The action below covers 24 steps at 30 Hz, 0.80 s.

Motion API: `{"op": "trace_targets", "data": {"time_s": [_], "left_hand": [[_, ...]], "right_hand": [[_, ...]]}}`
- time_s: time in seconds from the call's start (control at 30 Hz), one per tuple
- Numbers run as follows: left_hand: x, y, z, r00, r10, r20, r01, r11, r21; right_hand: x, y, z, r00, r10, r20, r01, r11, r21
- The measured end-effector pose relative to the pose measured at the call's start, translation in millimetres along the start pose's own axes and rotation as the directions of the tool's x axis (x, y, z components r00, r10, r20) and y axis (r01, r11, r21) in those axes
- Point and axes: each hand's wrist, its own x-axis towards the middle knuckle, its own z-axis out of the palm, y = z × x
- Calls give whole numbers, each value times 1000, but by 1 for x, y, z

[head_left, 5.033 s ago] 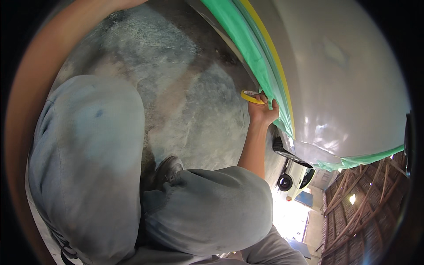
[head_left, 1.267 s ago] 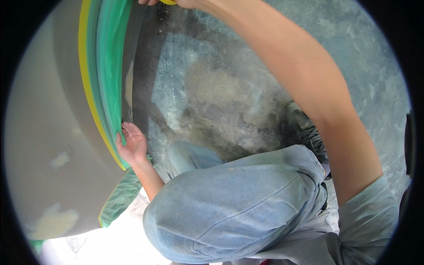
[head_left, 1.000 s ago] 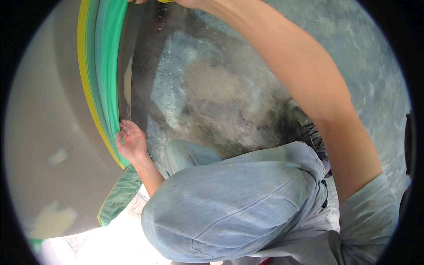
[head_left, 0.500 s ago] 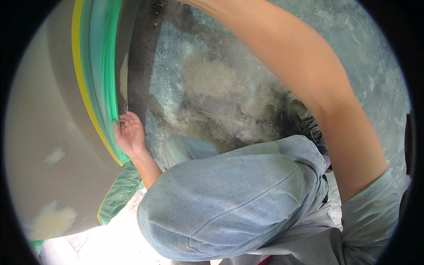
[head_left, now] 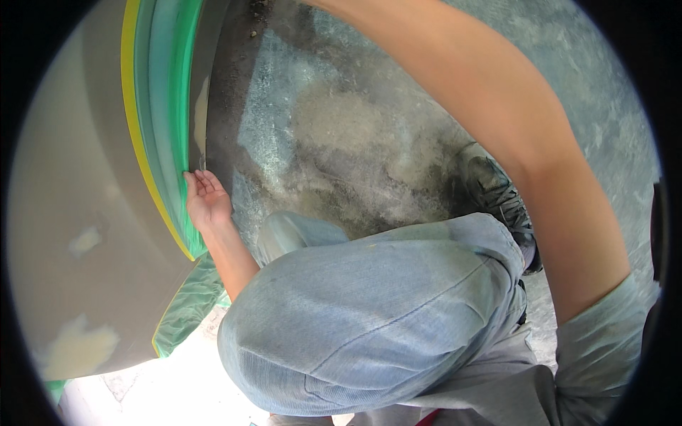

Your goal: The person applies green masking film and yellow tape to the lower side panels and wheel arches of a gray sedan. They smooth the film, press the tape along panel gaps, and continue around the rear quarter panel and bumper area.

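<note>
At the left curves a dull grey-brown vehicle body panel with pale filler-like patches. Yellow tape edges a band of green masking film along it. Beyond the film runs a narrow grey-brown strip with a cream patch. My left hand is palm up at the lower part of that strip. Its thumb touches the green film's edge, and its fingers are loosely stretched and a little apart. My right arm reaches up past the top edge, so the right hand is out of sight.
My bent knee in light blue jeans fills the lower middle. A dark laced shoe stands on the stained grey floor. Loose green film hangs below the panel's corner, above a brightly lit patch of ground.
My left hand has shifted slightly up along the strip, its thumb still by the film. The view has moved a little, and more of the shoe shows.
</note>
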Motion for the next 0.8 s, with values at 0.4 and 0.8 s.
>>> {"op": "trace_targets", "data": {"time_s": [0.4,0.8], "left_hand": [[-31,-30,24,735,678,-25,-320,378,869],[-27,-36,32,587,798,141,-565,278,777]], "right_hand": [[-8,8,-8,999,-15,-52,16,1000,24],[10,-5,-3,996,76,41,-82,981,178]]}}
